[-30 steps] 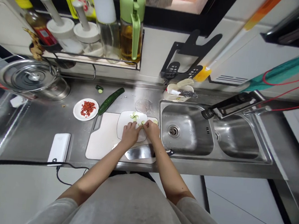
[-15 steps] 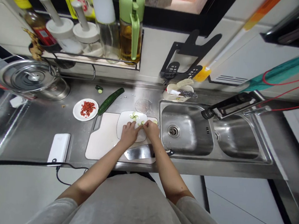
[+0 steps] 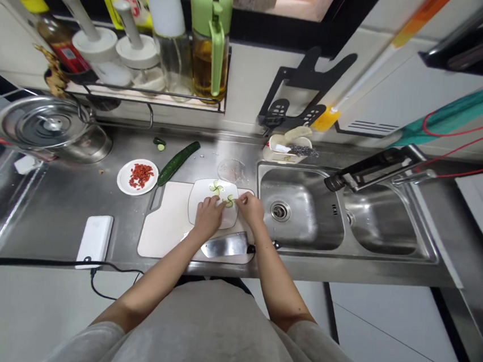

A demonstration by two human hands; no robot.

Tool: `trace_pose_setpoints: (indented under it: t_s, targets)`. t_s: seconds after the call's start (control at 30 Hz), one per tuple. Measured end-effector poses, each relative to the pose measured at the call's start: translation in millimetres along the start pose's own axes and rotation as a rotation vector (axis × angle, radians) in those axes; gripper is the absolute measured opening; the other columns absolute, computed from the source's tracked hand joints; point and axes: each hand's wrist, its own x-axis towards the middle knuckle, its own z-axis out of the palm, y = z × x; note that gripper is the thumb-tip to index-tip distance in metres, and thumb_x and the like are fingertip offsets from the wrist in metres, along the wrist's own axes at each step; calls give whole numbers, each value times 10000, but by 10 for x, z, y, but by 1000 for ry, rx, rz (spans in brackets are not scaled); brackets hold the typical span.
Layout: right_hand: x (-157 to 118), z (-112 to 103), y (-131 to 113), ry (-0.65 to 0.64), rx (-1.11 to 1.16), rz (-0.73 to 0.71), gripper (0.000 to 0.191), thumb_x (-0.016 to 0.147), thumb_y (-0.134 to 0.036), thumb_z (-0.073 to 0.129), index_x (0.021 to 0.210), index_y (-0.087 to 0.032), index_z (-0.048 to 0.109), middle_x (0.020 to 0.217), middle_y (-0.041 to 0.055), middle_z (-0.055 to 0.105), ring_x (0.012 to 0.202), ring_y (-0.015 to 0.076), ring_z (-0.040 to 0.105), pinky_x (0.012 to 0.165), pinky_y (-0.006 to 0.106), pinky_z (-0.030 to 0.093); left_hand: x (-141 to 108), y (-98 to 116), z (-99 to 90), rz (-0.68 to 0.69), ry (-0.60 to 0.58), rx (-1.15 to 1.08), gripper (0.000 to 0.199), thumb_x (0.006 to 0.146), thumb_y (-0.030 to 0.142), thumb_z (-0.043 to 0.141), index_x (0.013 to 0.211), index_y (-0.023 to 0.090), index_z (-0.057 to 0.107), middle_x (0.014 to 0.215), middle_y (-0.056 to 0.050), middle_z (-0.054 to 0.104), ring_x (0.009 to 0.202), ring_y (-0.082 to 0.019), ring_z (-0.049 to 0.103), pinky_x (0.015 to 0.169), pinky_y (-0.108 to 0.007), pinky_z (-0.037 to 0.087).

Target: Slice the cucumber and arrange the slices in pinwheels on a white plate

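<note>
A white square plate with a dark rim lies on the pale cutting board. Thin green cucumber slices form a pinwheel on it, and a second small cluster of slices sits nearer my hands. My left hand rests over the plate, fingers stretched out, a fingertip touching the second cluster. At the plate's right edge my right hand is closed in a pinch; whatever is between its fingertips is too small to make out. A cleaver lies flat on the board below the hands.
A whole cucumber and cut ends lie behind the board, beside a plate of chopped red pieces. A double sink is to the right. A lidded pot and white power bank stand left.
My right hand has drawn back to the right, away from the left fingers, uncovering the second slice cluster and the cleaver's handle. My left hand has barely moved.
</note>
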Motion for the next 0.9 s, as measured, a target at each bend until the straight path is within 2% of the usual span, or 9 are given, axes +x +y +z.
trace_pose_setpoints:
  t_s: [0.1, 0.2, 0.37, 0.43, 0.6, 0.77, 0.9]
  targets:
    - [3, -51, 32, 21, 23, 20, 141, 817, -341, 565, 835, -221, 637, 720, -2, 624, 661, 144, 519, 562, 227, 276, -7, 3, -30, -17, 39, -37, 423, 858, 143, 449, 1235, 277, 589, 1273, -107, 506, 1104, -286, 442, 860, -433, 386]
    - [2, -97, 80, 64, 51, 32, 175, 836, -355, 536, 837, -213, 639, 717, 2, 622, 655, 146, 512, 571, 231, 281, -113, 1, -95, -38, 110, -99, 391, 854, 139, 454, 1187, 265, 617, 1214, -101, 540, 1066, -272, 478, 858, -415, 396]
    - [-104, -192, 237, 140, 85, 32, 236, 866, -376, 480, 848, -204, 640, 673, -4, 602, 622, 144, 498, 575, 234, 285, -631, -120, -186, -87, 303, -315, 281, 895, 245, 455, 1122, 211, 617, 1043, -95, 596, 999, -238, 537, 876, -379, 423]
    - [-191, -219, 303, 155, 94, 28, 247, 870, -377, 471, 864, -198, 642, 656, -6, 594, 612, 144, 500, 572, 234, 291, -881, -229, -172, -125, 334, -384, 245, 903, 284, 463, 1079, 195, 607, 1004, -90, 608, 969, -227, 552, 856, -363, 439]
    - [-403, -214, 320, 113, -7, -37, 284, 891, -359, 450, 978, -198, 667, 712, 11, 633, 652, 152, 542, 592, 237, 317, -1284, -522, -52, -246, 302, -371, 225, 902, 319, 463, 1011, 193, 614, 949, -81, 618, 916, -228, 563, 822, -365, 453]
    - [-495, -114, 98, 5, -216, -251, 369, 943, -307, 368, 1186, -261, 642, 1012, 51, 671, 838, 161, 601, 697, 236, 369, -1367, -615, 12, -224, 250, -340, 253, 901, 324, 455, 1043, 194, 619, 968, -79, 633, 913, -228, 578, 816, -372, 461]
    - [-497, -28, -61, -92, -363, -276, 439, 971, -337, 316, 1358, -296, 519, 1041, 71, 657, 859, 172, 613, 716, 246, 390, -1406, -587, 25, -202, 258, -314, 250, 906, 315, 456, 1052, 203, 625, 982, -74, 645, 907, -223, 581, 806, -372, 465]
